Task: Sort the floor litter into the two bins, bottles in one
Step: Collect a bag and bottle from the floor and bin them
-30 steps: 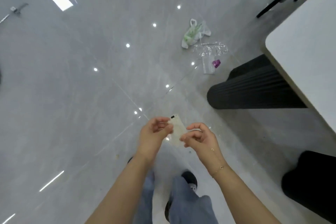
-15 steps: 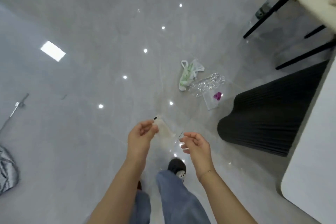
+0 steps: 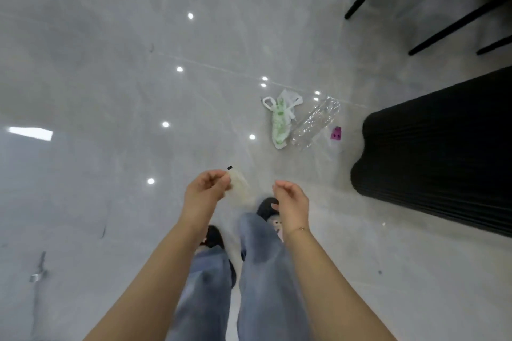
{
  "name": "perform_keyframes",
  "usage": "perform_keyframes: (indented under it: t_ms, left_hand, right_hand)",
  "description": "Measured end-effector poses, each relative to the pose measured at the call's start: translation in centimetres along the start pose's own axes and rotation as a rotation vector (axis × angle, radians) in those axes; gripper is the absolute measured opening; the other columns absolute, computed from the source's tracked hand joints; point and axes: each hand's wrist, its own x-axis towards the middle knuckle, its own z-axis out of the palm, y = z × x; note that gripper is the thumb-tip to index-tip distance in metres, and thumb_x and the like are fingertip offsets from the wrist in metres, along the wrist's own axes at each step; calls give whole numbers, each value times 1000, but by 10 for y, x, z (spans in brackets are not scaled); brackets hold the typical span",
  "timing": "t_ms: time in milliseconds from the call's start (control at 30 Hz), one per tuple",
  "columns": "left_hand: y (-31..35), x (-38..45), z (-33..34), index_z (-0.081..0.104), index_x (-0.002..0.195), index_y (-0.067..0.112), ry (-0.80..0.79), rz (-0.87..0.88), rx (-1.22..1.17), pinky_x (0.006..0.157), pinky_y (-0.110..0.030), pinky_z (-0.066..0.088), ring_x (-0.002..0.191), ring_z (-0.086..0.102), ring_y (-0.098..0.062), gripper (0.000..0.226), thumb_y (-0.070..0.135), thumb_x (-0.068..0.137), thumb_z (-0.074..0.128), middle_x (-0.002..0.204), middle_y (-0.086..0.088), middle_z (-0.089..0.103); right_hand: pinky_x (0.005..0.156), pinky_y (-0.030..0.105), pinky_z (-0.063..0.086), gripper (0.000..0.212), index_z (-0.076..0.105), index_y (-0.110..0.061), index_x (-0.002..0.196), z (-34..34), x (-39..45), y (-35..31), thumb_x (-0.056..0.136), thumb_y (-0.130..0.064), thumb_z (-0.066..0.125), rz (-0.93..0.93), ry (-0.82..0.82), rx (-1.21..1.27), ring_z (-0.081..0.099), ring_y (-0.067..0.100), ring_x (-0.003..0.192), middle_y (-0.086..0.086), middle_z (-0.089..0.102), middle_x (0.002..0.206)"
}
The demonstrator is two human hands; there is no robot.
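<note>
Head view: left hand (image 3: pixel 206 191) pinches a clear wrapper (image 3: pixel 238 183); right hand (image 3: pixel 291 203) hangs loosely curled, empty. Plastic bag (image 3: pixel 280 122), crushed bottle (image 3: pixel 315 124) and purple-tagged sachet (image 3: pixel 336 134) remain on the floor; bins unseen, sorting unfinished.

My left hand (image 3: pixel 206 191) raised before me, fingers pinching a small clear packet (image 3: pixel 238 183), my right hand (image 3: pixel 291 202) beside it, fingers loosely curled, holding nothing, both forearms extended.

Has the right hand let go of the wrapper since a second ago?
Yes. The right hand has drawn away to the right of the wrapper, which only the left hand now pinches.
</note>
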Motion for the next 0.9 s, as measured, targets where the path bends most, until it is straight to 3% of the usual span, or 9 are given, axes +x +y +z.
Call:
perform_keyframes:
  t_ms: [133, 300, 467, 567, 700, 800, 900]
  left_hand:
    - [39, 54, 27, 61, 92, 8, -103, -96, 132, 87, -35, 48, 90, 59, -21, 9, 9, 96, 53, 88, -7, 63]
    - [86, 131, 78, 57, 90, 8, -156, -183, 226, 73, -22, 48, 81, 57, -14, 10, 8, 97, 51, 86, -4, 60]
    - [102, 227, 130, 59, 84, 13, -205, -338, 213, 94, -32, 45, 85, 54, -9, 12, 12, 96, 56, 88, 1, 58]
    - [91, 281, 156, 59, 86, 19, -253, -388, 310, 95, -32, 44, 87, 54, -7, 10, 16, 95, 57, 91, 4, 59]
    - [67, 356, 191, 63, 99, 15, -387, -310, 523, 85, -32, 43, 81, 54, -7, 8, 19, 94, 58, 99, -1, 59]
    - [34, 412, 215, 59, 121, 6, -383, -410, 605, 91, -39, 43, 105, 56, -24, 30, 21, 94, 59, 121, -13, 58]
    - [-6, 442, 228, 50, 133, 13, -448, -583, 630, 103, -49, 37, 135, 37, -32, 39, 23, 96, 54, 146, -12, 40]
  right_hand:
    - [88, 32, 50, 17, 65, -15, 93, 13, 39, -27, 87, -3, 55, 64, 154, 86, 58, 12, 84, -3, 62, 90]
    - [94, 36, 50, 18, 67, -12, 98, 19, 100, -44, 86, -3, 56, 218, 254, 151, 57, 15, 89, 2, 62, 99]
    - [85, 33, 49, 22, 66, -13, 97, 31, 189, -58, 85, 0, 54, 230, 298, 74, 57, 16, 84, 3, 62, 98]
    - [85, 32, 49, 23, 65, -14, 101, 42, 249, -60, 86, -1, 54, 239, 290, 3, 57, 18, 89, 4, 62, 106]
    - [72, 19, 43, 26, 62, -19, 102, 52, 334, -66, 85, 0, 55, 127, 268, -101, 55, 14, 88, 0, 58, 107]
    - [82, 25, 45, 34, 63, -18, 108, 56, 406, -54, 82, 3, 56, 7, 260, -271, 52, 14, 89, 1, 52, 109]
    - [90, 29, 45, 44, 62, -17, 114, 55, 461, -32, 78, 7, 55, -24, 245, -445, 51, 17, 92, 5, 46, 115]
